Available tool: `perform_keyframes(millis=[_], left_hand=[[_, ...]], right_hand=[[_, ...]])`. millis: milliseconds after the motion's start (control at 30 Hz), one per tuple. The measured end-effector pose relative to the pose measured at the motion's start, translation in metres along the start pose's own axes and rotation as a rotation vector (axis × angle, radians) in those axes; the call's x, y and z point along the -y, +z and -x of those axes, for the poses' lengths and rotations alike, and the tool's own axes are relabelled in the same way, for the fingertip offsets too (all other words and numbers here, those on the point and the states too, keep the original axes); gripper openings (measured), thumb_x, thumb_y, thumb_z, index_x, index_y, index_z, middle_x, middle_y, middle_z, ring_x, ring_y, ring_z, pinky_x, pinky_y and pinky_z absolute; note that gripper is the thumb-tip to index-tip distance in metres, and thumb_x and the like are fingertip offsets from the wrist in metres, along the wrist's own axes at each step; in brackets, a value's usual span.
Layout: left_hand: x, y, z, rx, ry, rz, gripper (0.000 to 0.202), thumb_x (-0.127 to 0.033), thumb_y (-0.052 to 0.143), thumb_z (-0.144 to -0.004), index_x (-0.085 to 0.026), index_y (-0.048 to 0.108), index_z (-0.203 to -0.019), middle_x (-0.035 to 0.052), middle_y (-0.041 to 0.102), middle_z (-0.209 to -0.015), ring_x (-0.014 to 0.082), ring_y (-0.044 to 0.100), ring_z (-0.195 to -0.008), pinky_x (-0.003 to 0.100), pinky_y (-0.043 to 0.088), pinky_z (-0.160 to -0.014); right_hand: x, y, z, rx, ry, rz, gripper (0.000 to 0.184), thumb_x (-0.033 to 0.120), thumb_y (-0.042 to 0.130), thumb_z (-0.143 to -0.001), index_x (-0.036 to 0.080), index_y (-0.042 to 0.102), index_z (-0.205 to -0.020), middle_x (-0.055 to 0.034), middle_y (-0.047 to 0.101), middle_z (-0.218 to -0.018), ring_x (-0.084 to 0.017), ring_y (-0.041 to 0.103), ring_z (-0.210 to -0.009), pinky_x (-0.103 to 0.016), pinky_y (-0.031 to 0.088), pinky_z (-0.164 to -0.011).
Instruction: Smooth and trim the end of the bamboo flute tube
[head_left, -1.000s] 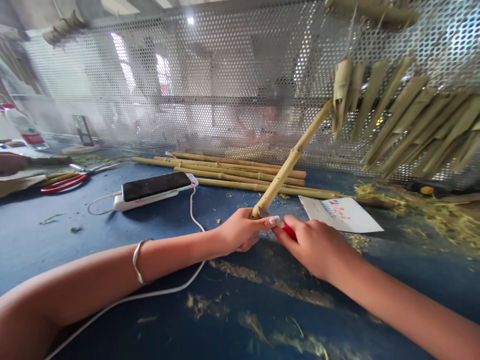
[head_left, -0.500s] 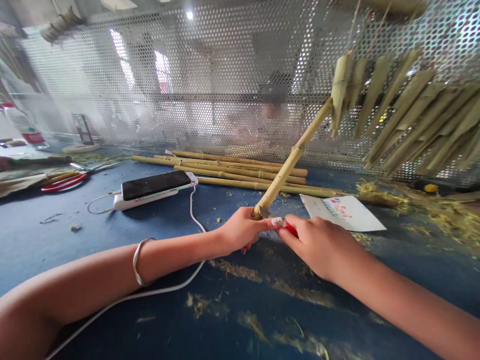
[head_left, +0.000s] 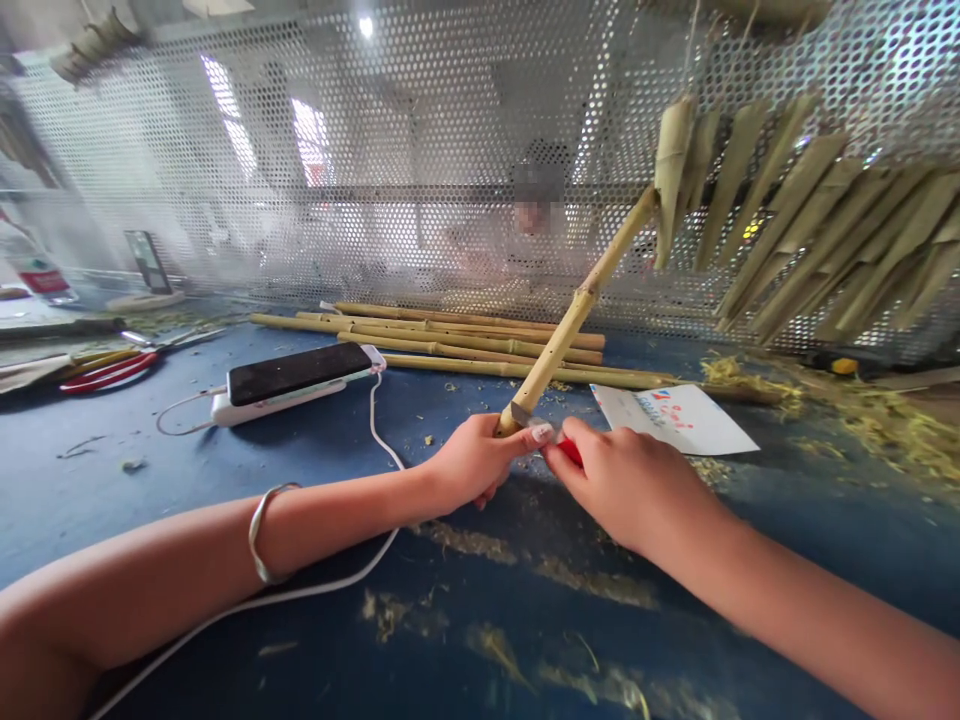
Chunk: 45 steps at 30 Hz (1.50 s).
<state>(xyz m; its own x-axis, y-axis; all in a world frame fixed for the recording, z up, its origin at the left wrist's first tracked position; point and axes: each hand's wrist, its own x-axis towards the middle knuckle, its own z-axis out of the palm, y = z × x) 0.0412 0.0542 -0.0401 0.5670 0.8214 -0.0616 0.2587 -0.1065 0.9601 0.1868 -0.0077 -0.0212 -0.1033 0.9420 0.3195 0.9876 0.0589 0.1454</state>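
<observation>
My left hand [head_left: 472, 465] is closed around the near end of a long bamboo stick [head_left: 574, 310] with small holes along it. The stick slants up and away to the right, toward the mesh screen. My right hand [head_left: 626, 485] is closed on a red-handled tool [head_left: 568, 450], whose tip meets the stick's near end beside my left thumb. The tool's blade is mostly hidden by my fingers. A silver bangle [head_left: 262, 520] sits on my left wrist.
Several bamboo sticks [head_left: 450, 345] lie along the back of the blue table [head_left: 112, 500]. A phone on a power bank [head_left: 289, 380] with a white cable lies at left, red-handled shears [head_left: 105, 370] farther left. A paper card [head_left: 675, 418] lies right. Dried leaves [head_left: 810, 240] hang on the mesh; a person sits behind it.
Both hands and the stick have kept their hold and pose. The view has shifted slightly, so everything sits a little to the left in the picture.
</observation>
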Motion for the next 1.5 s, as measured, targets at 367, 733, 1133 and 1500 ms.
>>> perform_keyframes(millis=[367, 733, 1133, 1500], left_hand=[[0.0004, -0.003, 0.0018, 0.073, 0.017, 0.03, 0.045, -0.061, 0.055, -0.063, -0.019, 0.037, -0.059, -0.0099, 0.035, -0.031, 0.0053, 0.03, -0.024, 0.017, 0.028, -0.022], [-0.0011, 0.0002, 0.0003, 0.033, -0.046, 0.043, 0.048, -0.065, 0.049, -0.064, -0.02, 0.034, -0.055, -0.0094, 0.032, -0.028, 0.006, 0.028, -0.022, 0.018, 0.024, -0.021], [-0.0022, -0.0055, 0.0017, 0.136, 0.023, 0.095, 0.043, -0.056, 0.059, -0.063, -0.019, 0.037, -0.059, -0.0104, 0.033, -0.03, 0.0045, 0.028, -0.024, 0.016, 0.025, -0.023], [-0.0001, 0.0007, 0.0002, -0.001, -0.061, 0.002, 0.045, -0.064, 0.051, -0.064, -0.021, 0.037, -0.06, -0.0097, 0.033, -0.03, 0.0062, 0.028, -0.023, 0.017, 0.022, -0.022]], right_hand=[[-0.0057, -0.0016, -0.0009, 0.156, -0.002, -0.17, 0.035, 0.044, 0.028, -0.083, 0.023, 0.054, -0.073, -0.0056, 0.061, -0.06, -0.022, 0.058, -0.055, -0.027, 0.025, -0.044], [-0.0005, 0.0024, 0.0017, 0.072, 0.021, -0.039, 0.035, 0.043, 0.027, -0.084, 0.023, 0.054, -0.078, -0.0065, 0.061, -0.057, -0.023, 0.058, -0.049, -0.028, 0.02, -0.042], [-0.0059, 0.0036, -0.0008, 0.125, -0.005, -0.169, 0.034, 0.045, 0.029, -0.082, 0.024, 0.054, -0.073, -0.006, 0.06, -0.058, -0.022, 0.057, -0.053, -0.027, 0.023, -0.042], [-0.0019, 0.0035, 0.0018, 0.101, 0.04, -0.125, 0.035, 0.042, 0.028, -0.084, 0.022, 0.055, -0.076, -0.0067, 0.061, -0.059, -0.022, 0.056, -0.05, -0.028, 0.021, -0.043]])
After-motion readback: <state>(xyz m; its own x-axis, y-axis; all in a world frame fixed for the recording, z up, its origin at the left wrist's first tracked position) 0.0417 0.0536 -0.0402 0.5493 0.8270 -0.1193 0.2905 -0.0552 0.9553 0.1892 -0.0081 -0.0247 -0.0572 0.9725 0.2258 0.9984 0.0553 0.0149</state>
